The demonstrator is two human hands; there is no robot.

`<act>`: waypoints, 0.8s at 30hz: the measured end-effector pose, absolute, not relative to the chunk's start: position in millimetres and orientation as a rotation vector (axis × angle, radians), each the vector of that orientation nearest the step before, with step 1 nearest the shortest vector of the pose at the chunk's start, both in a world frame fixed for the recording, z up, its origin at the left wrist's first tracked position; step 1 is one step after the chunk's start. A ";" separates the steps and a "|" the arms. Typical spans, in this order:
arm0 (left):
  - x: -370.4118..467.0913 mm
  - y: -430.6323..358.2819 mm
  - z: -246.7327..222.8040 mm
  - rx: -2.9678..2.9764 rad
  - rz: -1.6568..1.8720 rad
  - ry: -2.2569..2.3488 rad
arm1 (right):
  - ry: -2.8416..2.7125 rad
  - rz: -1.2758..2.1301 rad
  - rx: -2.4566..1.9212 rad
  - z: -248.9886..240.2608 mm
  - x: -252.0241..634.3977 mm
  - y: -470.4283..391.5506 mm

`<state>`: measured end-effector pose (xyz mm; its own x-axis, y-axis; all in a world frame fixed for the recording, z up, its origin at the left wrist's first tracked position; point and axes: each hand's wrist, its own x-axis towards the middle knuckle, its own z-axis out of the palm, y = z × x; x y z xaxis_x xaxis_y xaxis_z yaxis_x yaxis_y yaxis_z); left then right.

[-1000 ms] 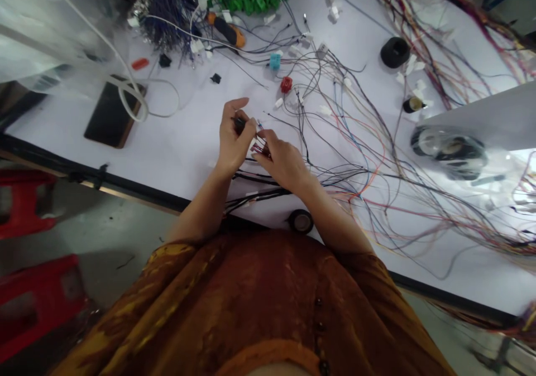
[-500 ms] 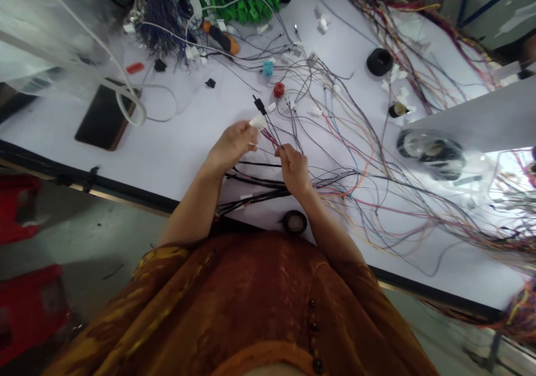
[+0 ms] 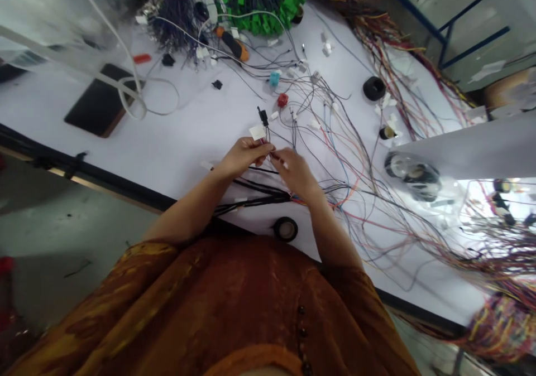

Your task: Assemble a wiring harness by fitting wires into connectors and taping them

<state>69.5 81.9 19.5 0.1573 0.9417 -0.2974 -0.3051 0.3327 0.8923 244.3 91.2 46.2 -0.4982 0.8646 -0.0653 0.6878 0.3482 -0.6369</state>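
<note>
My left hand (image 3: pixel 247 155) pinches a small bunch of thin wires just below a white connector (image 3: pixel 257 133). Beside that connector a black connector (image 3: pixel 263 116) sticks up on its own dark wires. My right hand (image 3: pixel 293 169) meets the left at the fingertips, its fingers closed around the same wires and a little blurred. Under both hands run black-sleeved cable branches (image 3: pixel 259 189), which spread into loose coloured wires (image 3: pixel 355 181) on the right. A roll of black tape (image 3: pixel 286 229) lies near the table edge below the right wrist.
Beyond the hands lie a red connector (image 3: pixel 282 100), a blue connector (image 3: pixel 274 78) and an orange-and-black tool (image 3: pixel 233 44). A dark phone (image 3: pixel 103 101) rests at the left. Green-tipped wires (image 3: pixel 268 19) are heaped at the back. A pale post (image 3: pixel 452 147) stands at the right.
My hands have come together: the right has moved up to the left hand's fingertips. The white connector now sits slightly lower, beside the black one. The whole view has shifted a little.
</note>
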 end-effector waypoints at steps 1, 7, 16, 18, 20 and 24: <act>69.4 81.5 19.1 0.822 1.035 1.026 | -2.209 0.979 -1.317 49.2 245.7 103.0; 69.7 81.5 16.0 0.853 1.027 1.015 | -1.804 1.535 -1.157 62.0 215.0 161.5; 67.9 82.6 15.1 0.794 0.970 1.021 | -1.635 1.739 -1.185 65.4 203.3 164.4; 68.3 82.0 17.2 0.784 0.973 1.048 | -1.612 1.732 -1.211 64.0 200.8 164.3; 68.8 81.5 19.6 0.771 0.991 1.058 | -1.589 1.722 -1.225 62.5 197.4 163.1; 69.8 81.5 22.7 0.749 0.993 1.067 | -1.536 1.685 -1.226 61.0 193.8 157.7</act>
